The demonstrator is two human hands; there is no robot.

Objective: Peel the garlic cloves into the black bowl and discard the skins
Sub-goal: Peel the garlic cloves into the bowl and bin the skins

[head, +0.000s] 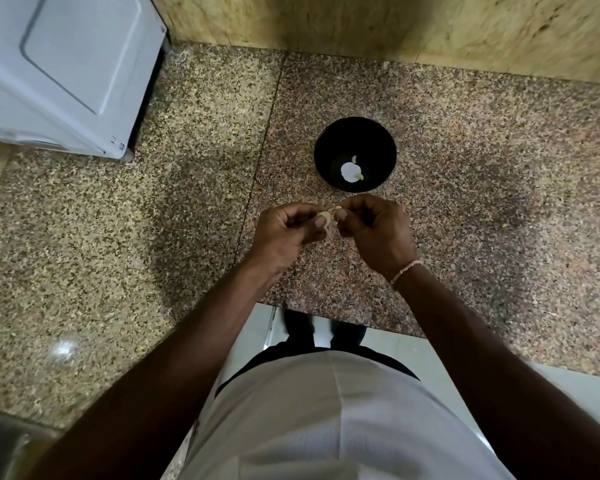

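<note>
So we've got the granite desk (pixel 465 140) with the black bowl (pixel 355 154) parked right past our hands, probably so a finished clove just drops in; there's already a peeled clove (pixel 349 171) at the bottom. Both forearms angle inward, meeting over the desk's near edge. Left hand (pixel 288 230) and right hand (pixel 374 226) each have a curled grip pinching the same garlic clove (pixel 330 216), papery skin hanging off between them.
</note>
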